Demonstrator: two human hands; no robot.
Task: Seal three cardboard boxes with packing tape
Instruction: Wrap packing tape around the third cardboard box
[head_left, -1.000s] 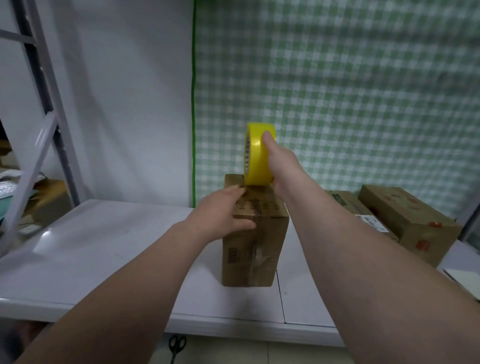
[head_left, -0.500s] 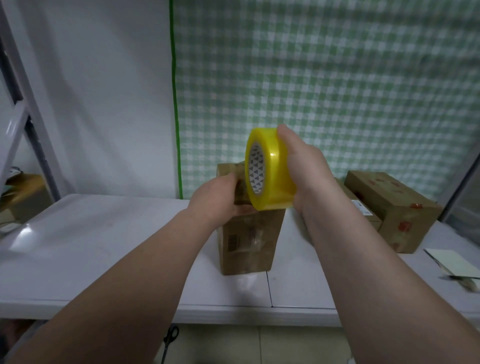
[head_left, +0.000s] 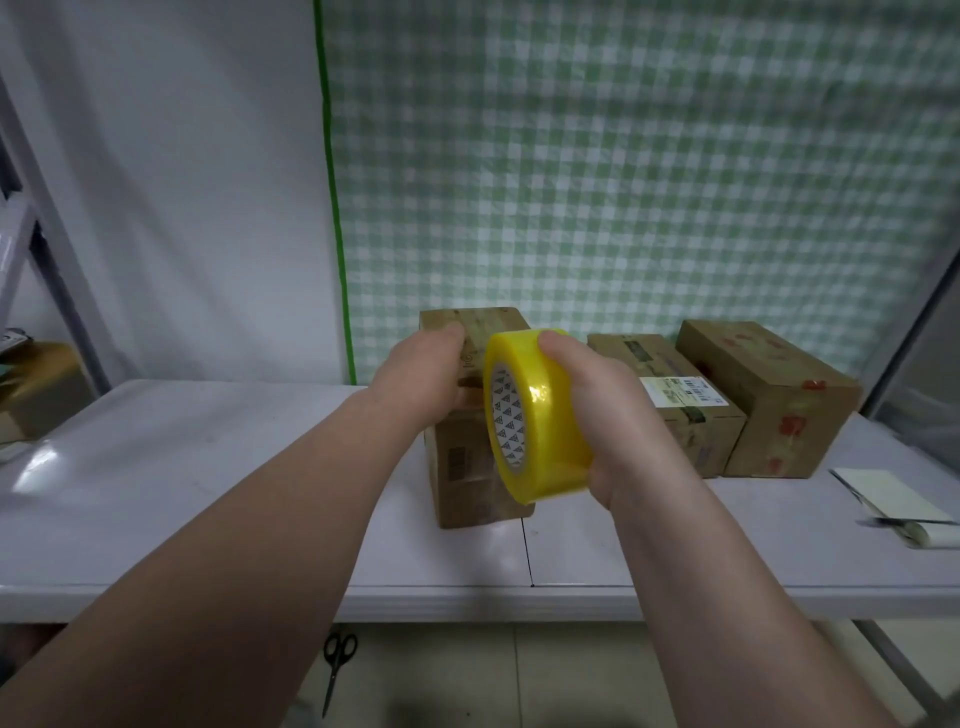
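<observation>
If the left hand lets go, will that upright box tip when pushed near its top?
Probably tippy: the upright cardboard box stands on a small end, taller than wide, with the left hand holding its top. It may also slide, since the white table looks glossy.

Tape roll: glossy, translucent yellow plastic film wound on a printed white core.
Upright box: matt brown cardboard; the near face carries shiny clear film.
Middle box: matt brown cardboard with a white paper label.
Far-right box: matt brown cardboard.
Desk: smooth, pale, semi-gloss surface with light reflections.
</observation>
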